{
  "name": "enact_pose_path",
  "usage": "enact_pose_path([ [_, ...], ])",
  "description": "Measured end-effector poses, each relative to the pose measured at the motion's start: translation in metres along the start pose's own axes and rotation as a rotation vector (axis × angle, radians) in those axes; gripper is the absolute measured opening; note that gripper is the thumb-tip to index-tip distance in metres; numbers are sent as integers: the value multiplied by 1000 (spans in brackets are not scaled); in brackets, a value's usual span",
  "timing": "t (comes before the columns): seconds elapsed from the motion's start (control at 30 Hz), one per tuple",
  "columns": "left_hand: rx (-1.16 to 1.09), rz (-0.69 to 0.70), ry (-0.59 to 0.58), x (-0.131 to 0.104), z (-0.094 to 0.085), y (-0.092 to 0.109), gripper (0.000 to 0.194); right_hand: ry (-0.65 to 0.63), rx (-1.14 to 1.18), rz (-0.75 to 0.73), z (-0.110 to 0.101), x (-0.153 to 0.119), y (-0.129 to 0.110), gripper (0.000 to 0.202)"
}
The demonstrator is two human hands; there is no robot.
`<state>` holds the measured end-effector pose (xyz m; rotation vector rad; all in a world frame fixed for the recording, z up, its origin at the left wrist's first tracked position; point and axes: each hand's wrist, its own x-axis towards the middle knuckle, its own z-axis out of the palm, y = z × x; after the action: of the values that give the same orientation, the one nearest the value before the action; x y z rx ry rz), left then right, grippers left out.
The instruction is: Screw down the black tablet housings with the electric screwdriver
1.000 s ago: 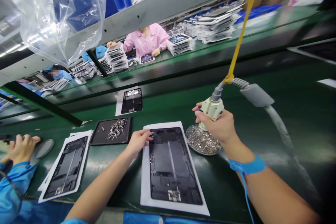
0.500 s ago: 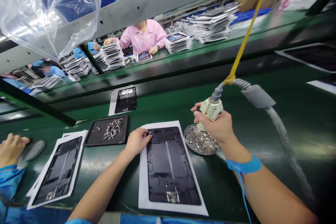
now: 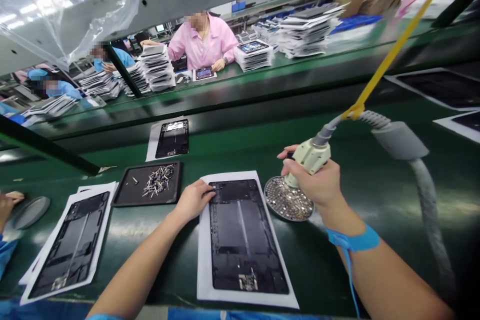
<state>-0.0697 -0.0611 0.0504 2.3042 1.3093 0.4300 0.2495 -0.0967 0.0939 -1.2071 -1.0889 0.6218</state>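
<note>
My right hand (image 3: pixel 318 180) is wrapped round a pale green corded tool (image 3: pixel 311 156), whose lower end is over a round dish of small metal parts (image 3: pixel 288 202). My left hand (image 3: pixel 194 200) rests at the upper left corner of a black device housing (image 3: pixel 245 240), which lies on a white sheet (image 3: pixel 204 280). Its thumb and forefinger pinch a small dark piece (image 3: pixel 218 188) at that corner. A blue band (image 3: pixel 356 240) circles my right wrist.
A black tray (image 3: pixel 127 187) of small parts stands left of my left hand. Further left lie another housing (image 3: pixel 75 240) and a round lid (image 3: pixel 32 212). A yellow strap (image 3: pixel 405 40) holds the tool's cable. A person in pink (image 3: pixel 204 42) sits across the line.
The view has shifted slightly. The tool in my right hand has tilted to the right, with its strap and cable. The co-worker's hand at the far left has moved further left.
</note>
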Motion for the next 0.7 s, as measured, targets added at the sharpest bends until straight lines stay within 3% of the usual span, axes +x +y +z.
enact_pose_path([
  [0.17, 116, 76, 65, 1, 2, -6, 32, -6, -35, -24, -2, -1, 1, 18],
  [0.43, 291, 62, 56, 7, 4, -6, 28, 5, -25, -12, -1, -1, -3, 19],
  [0.7, 484, 10, -26, -4, -1, 17, 23, -7, 10, -19, 0, -2, -3, 18],
])
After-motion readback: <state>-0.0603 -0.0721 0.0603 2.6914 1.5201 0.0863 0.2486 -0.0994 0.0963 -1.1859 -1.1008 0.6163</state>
